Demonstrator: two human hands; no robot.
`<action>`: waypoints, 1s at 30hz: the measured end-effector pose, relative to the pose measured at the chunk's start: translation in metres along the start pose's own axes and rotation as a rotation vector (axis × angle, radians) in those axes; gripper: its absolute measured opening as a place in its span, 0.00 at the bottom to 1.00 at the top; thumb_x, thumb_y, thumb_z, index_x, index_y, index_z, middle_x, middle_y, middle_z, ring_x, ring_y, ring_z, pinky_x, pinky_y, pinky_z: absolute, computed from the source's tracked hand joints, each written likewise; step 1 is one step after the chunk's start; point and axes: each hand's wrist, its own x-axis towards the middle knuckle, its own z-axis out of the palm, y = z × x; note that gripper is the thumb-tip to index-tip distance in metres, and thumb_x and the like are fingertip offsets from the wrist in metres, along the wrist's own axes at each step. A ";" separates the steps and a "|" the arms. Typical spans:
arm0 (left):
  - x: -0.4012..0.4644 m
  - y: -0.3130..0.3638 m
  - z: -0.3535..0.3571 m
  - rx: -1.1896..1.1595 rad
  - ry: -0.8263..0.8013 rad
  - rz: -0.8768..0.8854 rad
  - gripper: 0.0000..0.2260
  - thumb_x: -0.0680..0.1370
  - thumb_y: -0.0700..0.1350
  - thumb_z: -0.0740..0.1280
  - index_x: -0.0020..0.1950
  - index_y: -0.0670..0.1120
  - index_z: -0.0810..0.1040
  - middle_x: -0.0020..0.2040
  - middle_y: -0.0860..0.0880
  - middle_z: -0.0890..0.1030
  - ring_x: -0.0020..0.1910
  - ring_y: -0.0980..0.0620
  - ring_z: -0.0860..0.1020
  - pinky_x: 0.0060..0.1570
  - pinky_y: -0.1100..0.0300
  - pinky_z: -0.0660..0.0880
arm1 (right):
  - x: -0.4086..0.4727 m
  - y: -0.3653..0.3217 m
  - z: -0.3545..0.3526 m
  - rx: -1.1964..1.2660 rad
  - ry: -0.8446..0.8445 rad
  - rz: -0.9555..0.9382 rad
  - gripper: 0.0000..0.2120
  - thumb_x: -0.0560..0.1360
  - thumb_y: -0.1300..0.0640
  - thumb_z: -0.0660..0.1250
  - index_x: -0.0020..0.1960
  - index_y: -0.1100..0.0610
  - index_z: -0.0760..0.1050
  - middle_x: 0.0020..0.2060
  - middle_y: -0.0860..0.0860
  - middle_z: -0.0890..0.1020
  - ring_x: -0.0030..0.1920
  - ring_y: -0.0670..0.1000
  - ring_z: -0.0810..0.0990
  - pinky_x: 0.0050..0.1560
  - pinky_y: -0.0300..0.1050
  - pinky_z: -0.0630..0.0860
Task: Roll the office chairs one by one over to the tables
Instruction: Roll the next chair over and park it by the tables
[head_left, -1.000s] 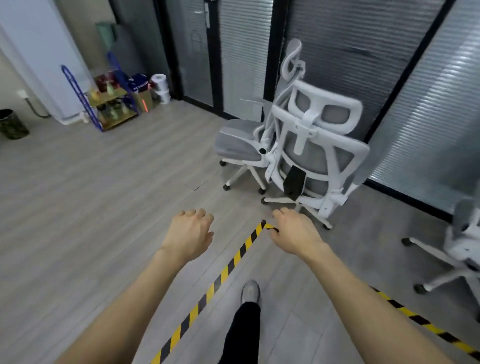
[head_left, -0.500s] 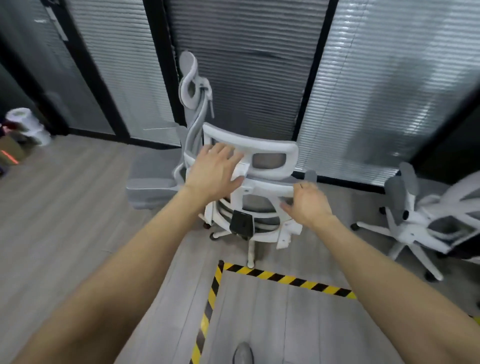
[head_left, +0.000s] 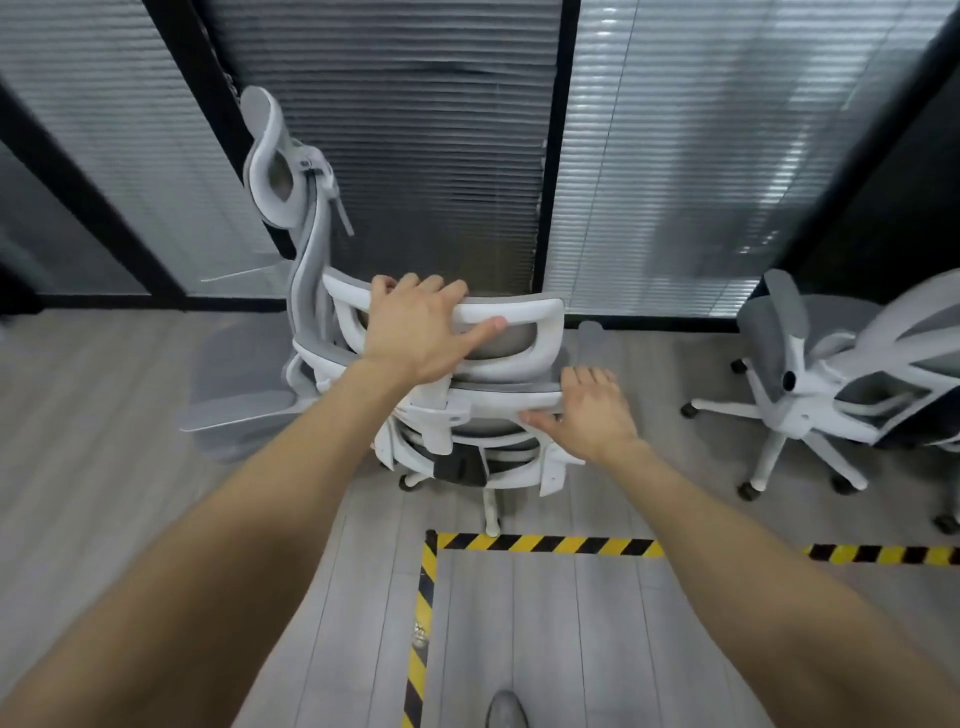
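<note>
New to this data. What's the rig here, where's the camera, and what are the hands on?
There is no robot: a person wears one wide-angle camera on the head, looking forward and down, so both bare forearms reach into the picture. The left hand lies over the white headrest of the nearest office chair, fingers curled over its top edge. The right hand holds the backrest frame lower down. A second chair stands behind it, a third chair to the right. Yellow-black tape marks the grey floor.

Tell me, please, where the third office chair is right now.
In the head view it stands at the far right, by the glass wall, apart from the chair under both hands.
</note>
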 end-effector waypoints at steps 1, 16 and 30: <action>-0.002 -0.002 0.000 -0.001 -0.009 -0.001 0.40 0.79 0.82 0.46 0.61 0.54 0.82 0.56 0.50 0.85 0.58 0.42 0.80 0.65 0.39 0.67 | -0.002 -0.002 0.000 -0.001 0.004 -0.004 0.47 0.75 0.17 0.56 0.69 0.57 0.75 0.65 0.55 0.80 0.69 0.58 0.76 0.78 0.57 0.69; -0.044 0.026 -0.011 0.017 -0.025 0.060 0.37 0.80 0.80 0.48 0.60 0.52 0.81 0.56 0.49 0.84 0.58 0.41 0.79 0.71 0.39 0.66 | -0.070 0.004 0.022 0.012 0.087 0.050 0.44 0.76 0.18 0.57 0.65 0.58 0.76 0.61 0.55 0.82 0.66 0.59 0.78 0.77 0.57 0.68; -0.123 0.069 -0.035 -0.035 -0.039 0.161 0.43 0.77 0.83 0.41 0.61 0.52 0.80 0.56 0.51 0.83 0.59 0.43 0.78 0.70 0.40 0.65 | -0.191 0.010 0.028 0.067 0.085 0.158 0.42 0.77 0.20 0.58 0.68 0.57 0.74 0.65 0.55 0.79 0.70 0.59 0.74 0.80 0.57 0.65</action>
